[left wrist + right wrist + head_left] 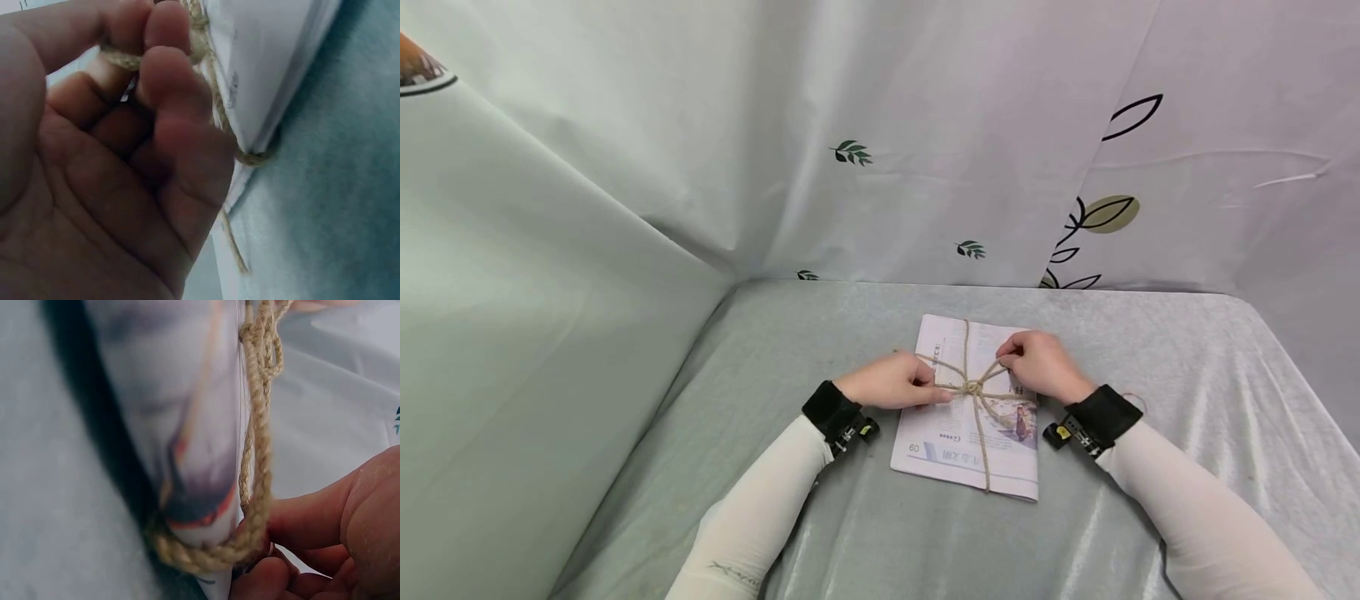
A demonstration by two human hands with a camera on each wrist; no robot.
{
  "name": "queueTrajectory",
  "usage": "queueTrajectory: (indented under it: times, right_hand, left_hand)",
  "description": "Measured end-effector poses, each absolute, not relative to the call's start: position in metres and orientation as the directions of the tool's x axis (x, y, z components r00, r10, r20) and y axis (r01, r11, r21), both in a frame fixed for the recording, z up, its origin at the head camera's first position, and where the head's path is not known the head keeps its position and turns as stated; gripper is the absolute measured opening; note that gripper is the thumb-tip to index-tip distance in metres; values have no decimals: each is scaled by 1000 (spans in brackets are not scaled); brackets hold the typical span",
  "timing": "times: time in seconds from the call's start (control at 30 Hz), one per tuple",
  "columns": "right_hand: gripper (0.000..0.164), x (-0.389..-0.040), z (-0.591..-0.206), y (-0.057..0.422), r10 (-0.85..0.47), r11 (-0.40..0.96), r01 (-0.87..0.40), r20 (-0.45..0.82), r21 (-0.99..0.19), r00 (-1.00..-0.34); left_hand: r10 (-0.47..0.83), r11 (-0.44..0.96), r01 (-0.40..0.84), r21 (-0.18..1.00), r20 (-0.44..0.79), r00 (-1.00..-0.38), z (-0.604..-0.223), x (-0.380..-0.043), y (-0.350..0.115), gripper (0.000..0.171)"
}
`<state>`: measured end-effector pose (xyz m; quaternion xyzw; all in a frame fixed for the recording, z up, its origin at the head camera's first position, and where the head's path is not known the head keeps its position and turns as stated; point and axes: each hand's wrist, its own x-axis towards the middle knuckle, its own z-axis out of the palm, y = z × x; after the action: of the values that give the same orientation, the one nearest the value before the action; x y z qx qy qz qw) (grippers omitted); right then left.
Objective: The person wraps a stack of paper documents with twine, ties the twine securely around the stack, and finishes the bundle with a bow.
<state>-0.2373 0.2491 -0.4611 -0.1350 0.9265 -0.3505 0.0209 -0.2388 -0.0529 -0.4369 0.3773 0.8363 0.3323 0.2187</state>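
A folded newspaper [940, 446] lies flat, bound crosswise with twine [981, 429] that meets in a knot [974, 387] near its middle. My left hand [891, 382] is at the left of the knot, pinching a piece of twine between thumb and fingertips; in the left wrist view that twine [122, 60] passes through the fingers. To the knot's upper right, my right hand [1041, 364] pinches a loop of twine. The right wrist view has the right thumb and fingers [306, 522] at the twine [259, 425], partly hidden behind a strand that wraps the newspaper's edge.
Grey cloth [760, 350] covers the table under the newspaper. Pale curtains with leaf prints [910, 208] hang behind the table, and another sheet [550, 275] hangs on the left. A short twine end [236, 247] sticks out beside the newspaper in the left wrist view.
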Motion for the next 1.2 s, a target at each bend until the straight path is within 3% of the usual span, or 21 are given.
queueTrajectory:
  times: [0.3, 0.53, 0.63, 0.77, 0.9, 1.03, 1.2]
  right_hand:
    - [12, -239, -460, 252, -269, 738, -254, 73, -625, -960]
    - [14, -238, -460, 251, -268, 718, -239, 58, -654, -962]
    - [20, -238, -460, 251, -261, 687, -224, 54, -691, -964]
    - [27, -238, -458, 253, -242, 666, -215, 66, -714, -968]
    - [18, -236, -454, 254, -258, 674, -229, 67, -702, -964]
    - [15, -234, -451, 252, -315, 685, -272, 62, -676, -947]
    - [16, -232, -451, 248, -368, 697, -303, 39, -649, -929]
  left_hand:
    - [736, 588, 373, 718, -283, -616, -438, -232, -54, 53]
    - [782, 549, 430, 717, -258, -568, -437, -230, -53, 52]
    - [808, 494, 408, 768, -231, -543, -435, -232, -54, 47]
    - [778, 438, 393, 808, -123, -616, -433, -238, -56, 37]
    - [735, 503, 443, 742, -97, -672, -432, -242, -58, 26]
    - [765, 554, 450, 701, -216, -606, -429, -238, -57, 15]
    - [834, 486, 404, 775, -273, -479, -429, -230, -50, 10]
